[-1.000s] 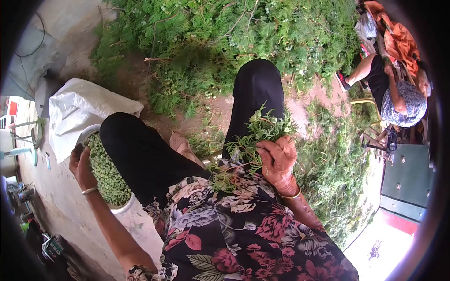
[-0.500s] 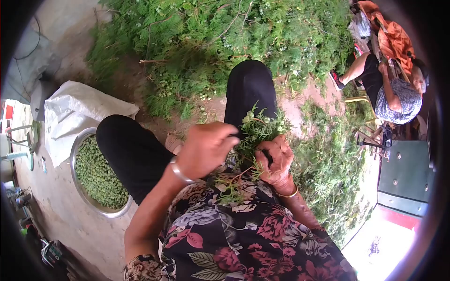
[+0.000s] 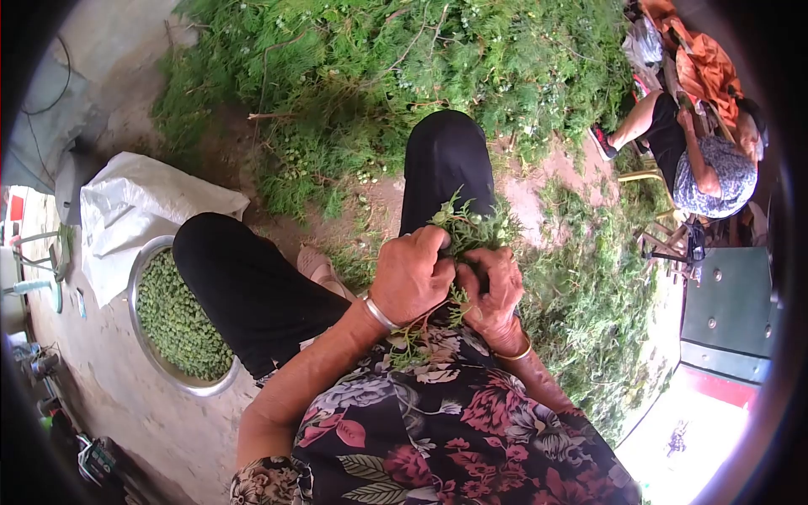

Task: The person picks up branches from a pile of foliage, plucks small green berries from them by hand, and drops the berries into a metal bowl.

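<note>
A leafy green cypress sprig (image 3: 471,229) with small cones stands over my lap, its twiggy lower end against my flowered shirt. My right hand (image 3: 497,290), with a gold bangle at the wrist, is closed around the sprig's middle. My left hand (image 3: 410,273), with a silver bangle, presses against the same sprig, thumb and fingers pinched together at its left side. The exact spot between those fingertips is hidden. Left of my knee, a wide metal basin (image 3: 202,389) holds a heap of small green cones (image 3: 181,316).
A large pile of cypress branches (image 3: 379,67) lies ahead. More cut sprigs (image 3: 589,311) cover the floor at right. A white sack (image 3: 156,198) lies behind the basin. At upper right another person (image 3: 715,177) sits near an orange cloth (image 3: 703,63).
My left hand has come right, from beside the sprig onto it, and its fingers now meet the leaves. My right hand still holds the sprig in about the same place.
</note>
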Action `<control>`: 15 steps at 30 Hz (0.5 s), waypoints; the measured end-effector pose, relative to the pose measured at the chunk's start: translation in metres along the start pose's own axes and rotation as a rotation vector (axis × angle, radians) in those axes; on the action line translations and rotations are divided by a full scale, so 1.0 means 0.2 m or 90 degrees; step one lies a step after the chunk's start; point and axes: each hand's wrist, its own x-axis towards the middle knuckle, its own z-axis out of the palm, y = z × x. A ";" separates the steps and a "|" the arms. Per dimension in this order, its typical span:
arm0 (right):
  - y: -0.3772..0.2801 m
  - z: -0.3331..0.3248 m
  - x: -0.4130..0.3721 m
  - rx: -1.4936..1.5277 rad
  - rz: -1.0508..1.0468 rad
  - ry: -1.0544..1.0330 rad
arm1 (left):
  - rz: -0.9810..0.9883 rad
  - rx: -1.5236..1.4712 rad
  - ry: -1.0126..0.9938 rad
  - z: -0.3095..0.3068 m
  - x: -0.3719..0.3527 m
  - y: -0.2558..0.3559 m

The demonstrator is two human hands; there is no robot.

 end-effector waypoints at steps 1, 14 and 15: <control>0.00 0.00 -0.01 0.025 0.058 0.005 | -0.004 -0.030 0.012 0.00 0.00 0.00; 0.01 0.01 0.02 0.006 0.011 0.027 | -0.407 -0.443 0.148 -0.22 -0.03 -0.13; 0.01 0.01 0.03 0.012 -0.003 0.038 | -0.409 -0.441 0.151 -0.24 -0.02 -0.13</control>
